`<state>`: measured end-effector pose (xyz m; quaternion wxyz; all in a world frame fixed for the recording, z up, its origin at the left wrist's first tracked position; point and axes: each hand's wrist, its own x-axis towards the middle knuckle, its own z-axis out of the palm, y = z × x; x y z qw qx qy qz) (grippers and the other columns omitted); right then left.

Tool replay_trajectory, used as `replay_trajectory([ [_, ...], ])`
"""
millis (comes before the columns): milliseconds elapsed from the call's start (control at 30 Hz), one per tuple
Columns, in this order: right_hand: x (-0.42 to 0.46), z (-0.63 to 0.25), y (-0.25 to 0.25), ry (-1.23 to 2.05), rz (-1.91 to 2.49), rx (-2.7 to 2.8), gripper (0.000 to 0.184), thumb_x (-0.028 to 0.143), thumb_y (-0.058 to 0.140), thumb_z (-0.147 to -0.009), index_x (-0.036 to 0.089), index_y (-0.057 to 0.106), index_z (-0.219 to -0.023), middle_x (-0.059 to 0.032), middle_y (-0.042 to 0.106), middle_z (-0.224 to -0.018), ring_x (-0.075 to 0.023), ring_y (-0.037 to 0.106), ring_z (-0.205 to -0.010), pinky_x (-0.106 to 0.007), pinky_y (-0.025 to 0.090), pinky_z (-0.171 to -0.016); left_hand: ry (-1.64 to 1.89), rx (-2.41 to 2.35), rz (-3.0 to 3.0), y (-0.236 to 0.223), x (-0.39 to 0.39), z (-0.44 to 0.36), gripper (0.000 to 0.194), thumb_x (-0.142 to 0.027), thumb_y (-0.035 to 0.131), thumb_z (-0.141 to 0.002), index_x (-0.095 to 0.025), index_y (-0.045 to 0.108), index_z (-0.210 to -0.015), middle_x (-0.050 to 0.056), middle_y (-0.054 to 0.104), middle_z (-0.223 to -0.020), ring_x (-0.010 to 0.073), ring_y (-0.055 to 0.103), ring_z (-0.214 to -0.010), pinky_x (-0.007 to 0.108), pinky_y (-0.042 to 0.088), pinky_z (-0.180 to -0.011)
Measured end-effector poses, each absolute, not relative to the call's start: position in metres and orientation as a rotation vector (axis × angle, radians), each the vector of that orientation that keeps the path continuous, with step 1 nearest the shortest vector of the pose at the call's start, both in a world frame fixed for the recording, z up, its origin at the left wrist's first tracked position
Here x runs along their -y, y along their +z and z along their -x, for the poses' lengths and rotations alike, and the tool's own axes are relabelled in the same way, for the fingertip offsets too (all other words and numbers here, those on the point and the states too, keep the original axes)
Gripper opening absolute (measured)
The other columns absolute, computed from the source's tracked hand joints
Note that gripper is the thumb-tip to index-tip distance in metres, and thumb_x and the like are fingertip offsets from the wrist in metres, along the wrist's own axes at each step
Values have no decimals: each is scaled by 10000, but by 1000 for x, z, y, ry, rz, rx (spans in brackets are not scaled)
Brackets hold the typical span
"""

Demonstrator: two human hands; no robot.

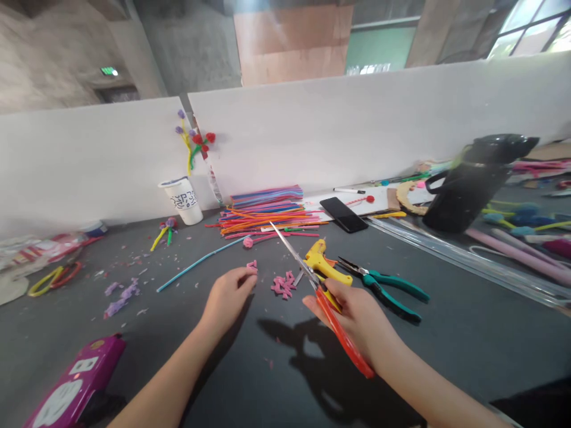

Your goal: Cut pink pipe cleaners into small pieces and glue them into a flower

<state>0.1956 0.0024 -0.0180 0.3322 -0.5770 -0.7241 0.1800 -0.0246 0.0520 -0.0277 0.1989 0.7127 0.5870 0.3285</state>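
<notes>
My left hand [226, 298] is closed, pinching a short pink pipe cleaner piece [252, 266] between thumb and fingertips. A small pile of similar pink pieces [284, 285] lies on the dark table just to its right. In my right hand [363, 321] are scissors [343, 336] with red and yellow handles; their blades point up and to the left, and look nearly closed. Behind the scissors lies a yellow glue gun [317, 257], partly covered. Teal-handled pliers [395, 284] rest on the table right of the gun.
Bundled colored pipe cleaners [267, 214] lie at the back, with a phone [343, 214] beside them. A paper cup [182, 201] stands back left, a black jug [477, 184] back right. Purple scraps [122, 300] and a magenta device [78, 383] are at left; clear sticks [464, 258] at right.
</notes>
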Motion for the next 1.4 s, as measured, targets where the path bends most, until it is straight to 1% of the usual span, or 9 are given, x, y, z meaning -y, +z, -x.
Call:
replay_trajectory([
  [100, -4, -198, -17, 449, 1539, 1894, 364, 521, 459, -778, 227, 397, -572, 51, 402, -461, -100, 345, -402, -210, 278, -397, 937, -1724, -2051, -25, -61, 40, 229, -303, 463, -774, -203, 666, -805, 51, 637, -821, 218, 569, -767, 309, 403, -706],
  [267, -3, -197, -16, 456, 1540, 1906, 371, 516, 480, -766, 224, 393, -555, 44, 412, -457, -105, 368, -405, -209, 269, -402, 880, -1663, -2177, -31, -67, 38, 180, -199, 499, -751, -214, 659, -831, 41, 571, -834, 205, 540, -811, 320, 394, -780],
  [500, 1, -191, -9, 564, 1571, 1931, 384, 487, 509, -748, 227, 291, -568, 60, 364, -466, -96, 291, -411, -208, 236, -408, 935, -1610, -2123, -34, -64, 28, 131, -209, 526, -747, -201, 581, -628, 29, 501, -737, 211, 484, -785, 361, 355, -816],
  [633, 2, -190, -6, 570, 1595, 1910, 379, 453, 534, -729, 224, 287, -554, 64, 343, -465, -92, 276, -413, -210, 217, -402, 1018, -1570, -1924, -22, -56, 25, 164, -309, 516, -760, -195, 570, -655, 22, 509, -722, 190, 480, -721, 321, 383, -724],
  [767, 2, -187, -11, 837, 1479, 1760, 338, 391, 536, -715, 219, 294, -554, 69, 339, -478, -77, 291, -421, -196, 242, -398, 946, -1389, -1680, -10, -34, 10, 246, -383, 486, -774, -166, 586, -716, -3, 502, -604, 137, 472, -552, 247, 386, -540],
  [933, 5, -177, -10, 1131, 1356, 1637, 180, 307, 475, -738, 198, 403, -614, 77, 375, -466, -67, 375, -386, -175, 274, -373, 801, -1063, -1202, -10, -9, -12, 139, -272, 561, -753, -137, 589, -731, -16, 483, -586, 82, 419, -506, 196, 332, -504],
  [1067, 5, -171, -7, 1333, 1294, 1487, 113, 290, 480, -740, 188, 459, -695, 105, 367, -429, -55, 374, -331, -160, 281, -353, 770, -980, -1140, -11, -5, -16, 124, -235, 594, -743, -129, 596, -678, -15, 490, -571, 75, 414, -506, 192, 324, -506],
  [1167, 4, -168, -5, 1402, 1280, 1427, 78, 253, 490, -724, 189, 460, -691, 122, 346, -404, -44, 354, -311, -157, 321, -372, 747, -977, -1169, -9, -5, -15, 130, -236, 608, -735, -127, 609, -662, -13, 509, -567, 70, 418, -496, 191, 325, -506],
  [1400, 4, -165, -3, 1364, 1308, 1484, 70, 170, 491, -684, 186, 437, -642, 96, 432, -463, -36, 355, -319, -151, 249, -336, 765, -1054, -1243, -8, -4, -14, 113, -235, 628, -704, -129, 653, -736, 1, 550, -616, 90, 471, -538, 215, 362, -543],
])
